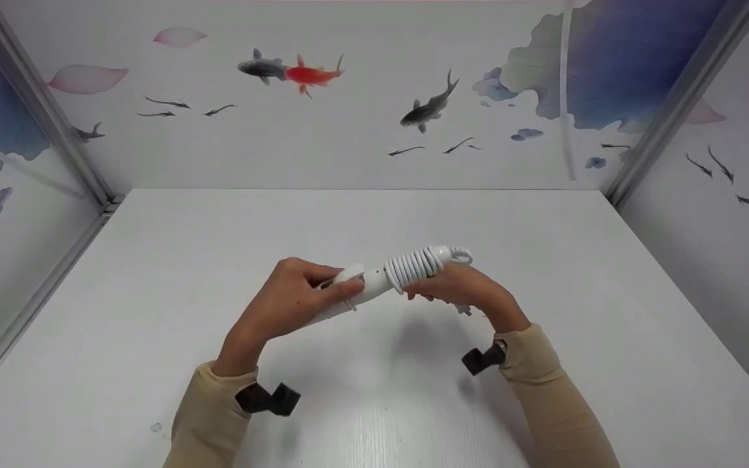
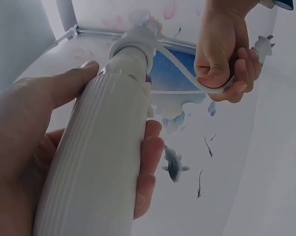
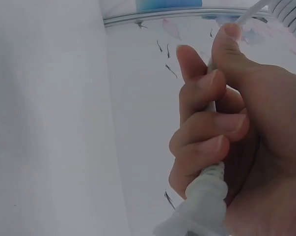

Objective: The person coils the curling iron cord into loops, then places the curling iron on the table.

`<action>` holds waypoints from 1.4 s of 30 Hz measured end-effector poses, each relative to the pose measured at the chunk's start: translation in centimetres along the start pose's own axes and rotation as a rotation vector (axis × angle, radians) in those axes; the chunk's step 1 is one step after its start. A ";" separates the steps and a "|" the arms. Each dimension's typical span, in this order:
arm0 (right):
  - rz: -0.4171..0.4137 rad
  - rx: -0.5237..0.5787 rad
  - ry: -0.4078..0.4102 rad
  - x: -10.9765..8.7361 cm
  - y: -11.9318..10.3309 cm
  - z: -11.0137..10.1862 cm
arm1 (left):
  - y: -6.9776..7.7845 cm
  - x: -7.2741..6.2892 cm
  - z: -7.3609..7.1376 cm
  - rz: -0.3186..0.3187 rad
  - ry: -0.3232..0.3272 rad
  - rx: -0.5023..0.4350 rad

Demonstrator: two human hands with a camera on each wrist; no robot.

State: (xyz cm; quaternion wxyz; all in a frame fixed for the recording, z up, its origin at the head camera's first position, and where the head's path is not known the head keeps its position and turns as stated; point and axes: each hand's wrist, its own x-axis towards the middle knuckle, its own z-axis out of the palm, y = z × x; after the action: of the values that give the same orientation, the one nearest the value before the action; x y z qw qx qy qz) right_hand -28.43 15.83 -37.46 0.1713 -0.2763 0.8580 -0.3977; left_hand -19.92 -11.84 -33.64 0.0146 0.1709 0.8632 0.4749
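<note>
A white wand-shaped electric appliance [image 1: 376, 284] is held up above the table, tilted with its far end to the right. My left hand [image 1: 290, 292] grips its thicker body, thumb along one side and fingers round the other; in the left wrist view that ribbed body [image 2: 101, 147] fills the palm. White cord [image 1: 413, 268] is wound in several turns round the narrower end. My right hand [image 1: 459, 286] holds the cord's loose length in curled fingers. In the right wrist view, the plug [image 3: 201, 206] hangs out below the little finger, its prongs not clearly seen.
A white table [image 1: 374, 403] lies beneath both hands. White panels painted with fish and petals, such as the back panel [image 1: 361, 130], enclose it at the back and sides, with metal posts [image 1: 686, 97] at the corners. Each wrist carries a small black camera mount [image 1: 283, 400].
</note>
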 end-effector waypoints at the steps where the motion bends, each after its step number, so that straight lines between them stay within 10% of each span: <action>1: -0.041 -0.002 0.014 0.0 -0.1 -0.1 | 0.0 -0.1 0.0 0.025 -0.021 0.010; 7: -0.220 0.030 0.025 -0.2 -0.9 -0.3 | -0.1 -0.2 0.0 0.108 -0.103 0.035; 18: 0.025 0.026 0.152 -0.3 -1.1 -0.6 | -0.3 -0.2 0.3 0.162 -0.205 0.067; 34: -0.103 -0.057 0.225 -3.3 -5.2 -0.6 | -1.1 0.2 1.1 0.020 -0.232 0.213; 42: -0.206 -0.163 0.200 -5.5 -8.1 0.5 | -1.1 0.4 0.8 -0.021 -0.104 0.241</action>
State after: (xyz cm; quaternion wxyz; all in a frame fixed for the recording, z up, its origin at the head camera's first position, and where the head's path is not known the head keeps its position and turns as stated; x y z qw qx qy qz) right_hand -21.06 14.58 -31.03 0.0204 -0.3349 0.8674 -0.3676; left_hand -20.42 -11.62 -34.96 0.0438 0.1865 0.9139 0.3578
